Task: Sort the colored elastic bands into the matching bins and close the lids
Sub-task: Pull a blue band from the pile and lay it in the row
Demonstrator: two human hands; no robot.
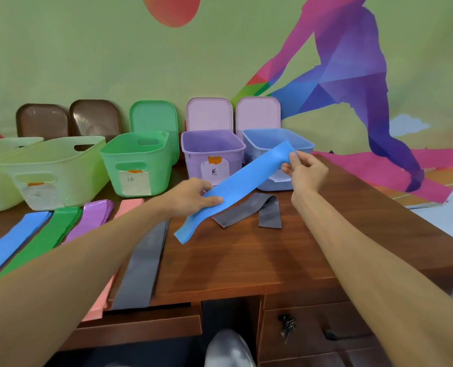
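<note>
Two grips pinch one flat, seemingly rubbery blue band (pixel 241 181): left hand (pixel 193 194) low, right hand (pixel 303 168) at its top.

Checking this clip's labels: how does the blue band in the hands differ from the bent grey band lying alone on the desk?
The blue band is lifted off the desk, gripped by the left hand and pinched by the right hand; the grey band lies on the desk untouched. The blue band runs nearly straight between the hands; the grey band is bent into a V. Both are flat, wide strips.
</note>
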